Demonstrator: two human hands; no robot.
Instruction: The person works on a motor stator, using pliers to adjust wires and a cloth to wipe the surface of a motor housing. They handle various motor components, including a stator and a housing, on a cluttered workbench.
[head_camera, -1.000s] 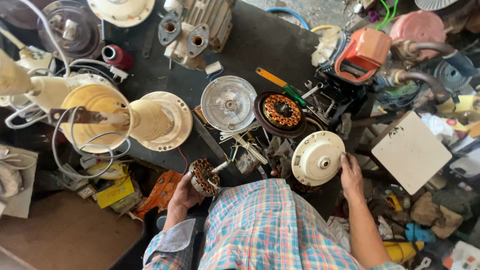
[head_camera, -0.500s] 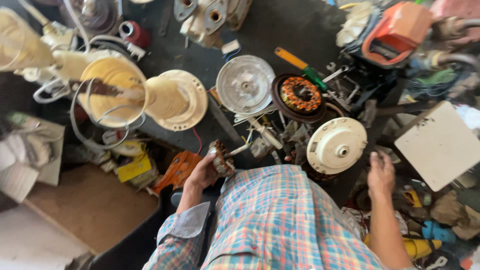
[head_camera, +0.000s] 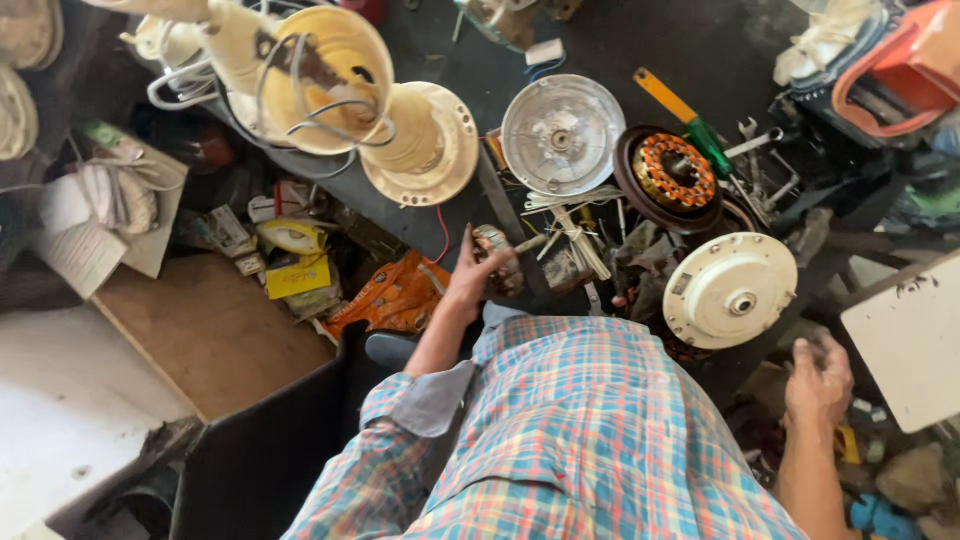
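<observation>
My left hand (head_camera: 468, 278) is shut on a small copper-wound rotor (head_camera: 497, 258) with a thin shaft, at the near edge of the dark workbench (head_camera: 600, 50). My right hand (head_camera: 818, 375) hangs below and right of a white round motor cover (head_camera: 730, 290). It touches nothing, its fingers are loosely curled and it is blurred. Beyond the rotor lie a stator with orange copper windings (head_camera: 675, 175) and a silver round cover (head_camera: 562, 135). My plaid shirt fills the bottom middle of the view.
A green and yellow screwdriver (head_camera: 690, 120) lies by the stator. A cream fan housing (head_camera: 320, 80) with wires and a cream disc (head_camera: 420, 145) sit at the left. An orange packet (head_camera: 395, 295), a wooden board (head_camera: 200, 330) and a white panel (head_camera: 915, 340) lie around.
My right hand has come off the white motor cover and dropped down to the right. The view has shifted closer and leftward; my left hand still holds the rotor.
</observation>
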